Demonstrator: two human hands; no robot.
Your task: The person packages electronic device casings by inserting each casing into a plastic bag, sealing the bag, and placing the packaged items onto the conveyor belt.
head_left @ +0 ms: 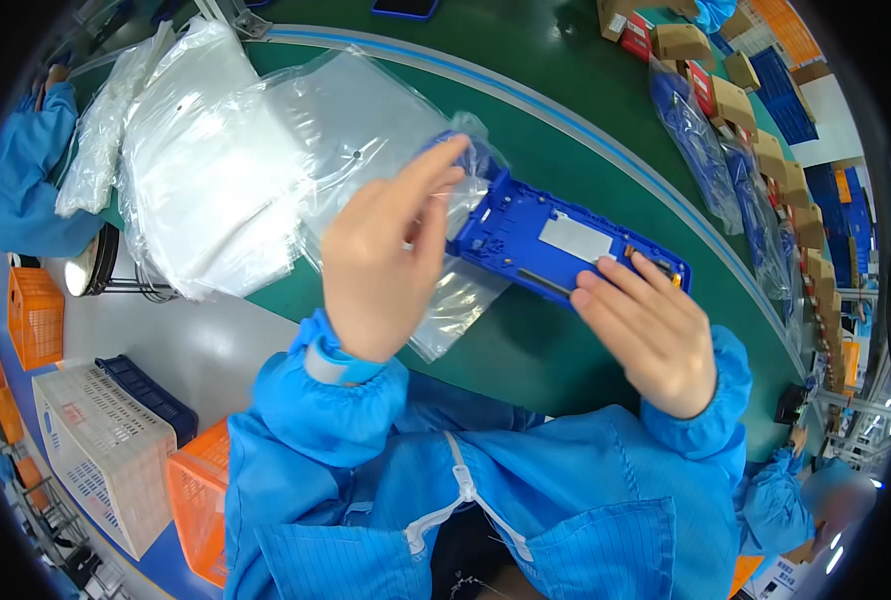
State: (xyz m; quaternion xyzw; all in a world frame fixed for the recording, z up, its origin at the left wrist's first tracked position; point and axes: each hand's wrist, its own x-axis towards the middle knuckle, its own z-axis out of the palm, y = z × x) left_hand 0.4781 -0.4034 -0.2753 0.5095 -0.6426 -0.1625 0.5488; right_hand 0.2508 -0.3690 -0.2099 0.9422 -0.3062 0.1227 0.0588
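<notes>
Right fingers on oblong blue casing, crinkled clear plastic alongside

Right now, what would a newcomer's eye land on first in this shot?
First, the vivid blue plastic housing with its pale rectangular patch, right of centre over the green tabletop, the right hand on its right end. Next, the shiny spread of clear plastic bags at upper left. Then the white crate and, beside it, the orange crate, lower left.
</notes>
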